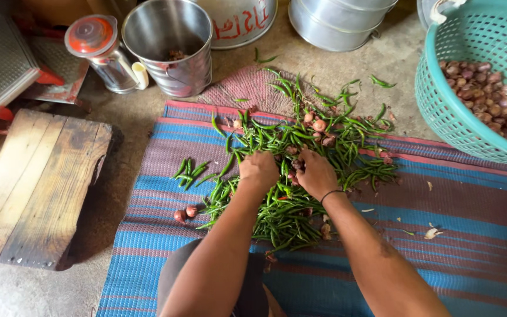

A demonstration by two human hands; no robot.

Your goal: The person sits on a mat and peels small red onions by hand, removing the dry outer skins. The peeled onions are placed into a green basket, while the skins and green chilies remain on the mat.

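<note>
A heap of long green chillies (300, 147) lies on a striped blue and maroon mat (470, 235), with a few small red shallots (319, 124) mixed in. My left hand (258, 170) rests on the heap with its fingers curled down into the chillies. Just to its right, my right hand (316, 174), with a dark band at the wrist, also digs into the pile with curled fingers. What each hand grips is hidden under the fingers. Two loose shallots (185, 213) sit on the mat to the left of my left forearm.
A teal plastic basket (441, 100) of shallots stands at the right. Behind the mat are a metal bucket (171, 47), a jar with an orange lid (98, 44) and large metal pots (330, 20). A wooden board (36, 188) lies at left, a grater (1, 61) above it.
</note>
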